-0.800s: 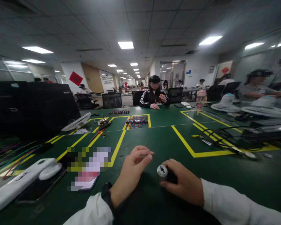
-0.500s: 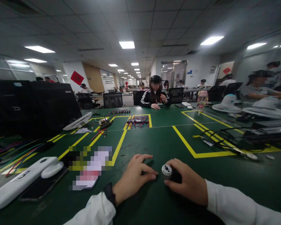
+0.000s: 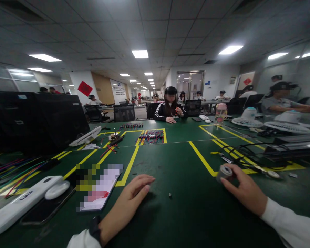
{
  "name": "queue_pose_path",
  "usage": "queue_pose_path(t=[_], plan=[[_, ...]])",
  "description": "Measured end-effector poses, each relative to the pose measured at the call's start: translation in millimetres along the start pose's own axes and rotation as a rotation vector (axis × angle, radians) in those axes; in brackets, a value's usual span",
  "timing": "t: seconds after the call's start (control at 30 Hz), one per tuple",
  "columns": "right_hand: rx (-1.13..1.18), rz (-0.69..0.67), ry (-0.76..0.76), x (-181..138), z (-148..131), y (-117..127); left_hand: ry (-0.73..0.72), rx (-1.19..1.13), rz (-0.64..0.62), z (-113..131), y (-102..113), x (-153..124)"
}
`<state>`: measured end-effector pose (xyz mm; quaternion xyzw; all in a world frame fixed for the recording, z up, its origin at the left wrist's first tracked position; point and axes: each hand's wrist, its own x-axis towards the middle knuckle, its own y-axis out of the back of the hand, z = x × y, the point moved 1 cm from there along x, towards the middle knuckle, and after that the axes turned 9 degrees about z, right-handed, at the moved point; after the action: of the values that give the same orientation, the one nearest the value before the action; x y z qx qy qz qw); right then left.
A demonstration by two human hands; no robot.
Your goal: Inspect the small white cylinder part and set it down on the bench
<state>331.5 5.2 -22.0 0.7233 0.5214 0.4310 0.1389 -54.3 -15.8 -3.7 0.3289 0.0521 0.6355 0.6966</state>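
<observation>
My right hand [image 3: 245,191] grips a short grey metal cylinder [image 3: 224,173], fingers and thumb around its sides, over the green table by the yellow tape corner. The cylinder's top face is smeared by motion. A tiny metal piece, like a nut or small bushing [image 3: 169,195], lies on the bare green surface between my hands. To its left, my left hand [image 3: 130,199] is low over the table with fingers stretched forward and nothing visible in it. A pixelated phone [image 3: 103,196] lies just left of that hand.
A white numbered device [image 3: 28,199] and a dark phone [image 3: 45,208] lie at left. Ahead is a bundle of small wired parts [image 3: 152,136]. Black cables [image 3: 244,155] and white fans [image 3: 248,119] occupy the right. A person [image 3: 170,106] sits across the table.
My right hand has carried the metal cylinder to the right, away from my left hand. My left hand has drawn back leftward. The tiny metal piece now shows on the table.
</observation>
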Motion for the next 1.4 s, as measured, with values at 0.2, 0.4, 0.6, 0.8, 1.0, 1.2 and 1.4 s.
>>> queue_pose_path(t=[0.2, 0.4, 0.6, 0.8, 1.0, 1.2, 1.4], plan=[[-0.291, 0.104, -0.156, -11.2, 99.4, 70.0, 0.13, -0.007, -0.016, -12.0, 39.3, -39.3], [-0.533, 0.231, 0.023, -15.7, 89.9, 79.8, 0.167, -0.009, -0.047, -16.5, 45.7, -44.0], [-0.264, -0.041, 0.588, -23.4, -36.8, -0.3, 0.133, 0.01, -0.055, -6.6, 40.7, -38.1], [0.036, -0.413, 0.561, -9.7, -123.6, -86.8, 0.111, 0.033, -0.077, 7.9, 45.0, -42.8], [0.049, -0.394, 0.562, -11.5, -123.1, -89.4, 0.087, 0.081, -0.083, -5.5, 42.8, -44.4], [0.007, -0.1, 0.471, -3.8, -92.7, -31.4, 0.116, 0.102, -0.065, -22.6, 44.1, -48.8], [-0.281, 0.341, 0.093, 13.8, 20.6, 78.1, 0.186, 0.08, -0.041, -19.3, 41.4, -46.7]])
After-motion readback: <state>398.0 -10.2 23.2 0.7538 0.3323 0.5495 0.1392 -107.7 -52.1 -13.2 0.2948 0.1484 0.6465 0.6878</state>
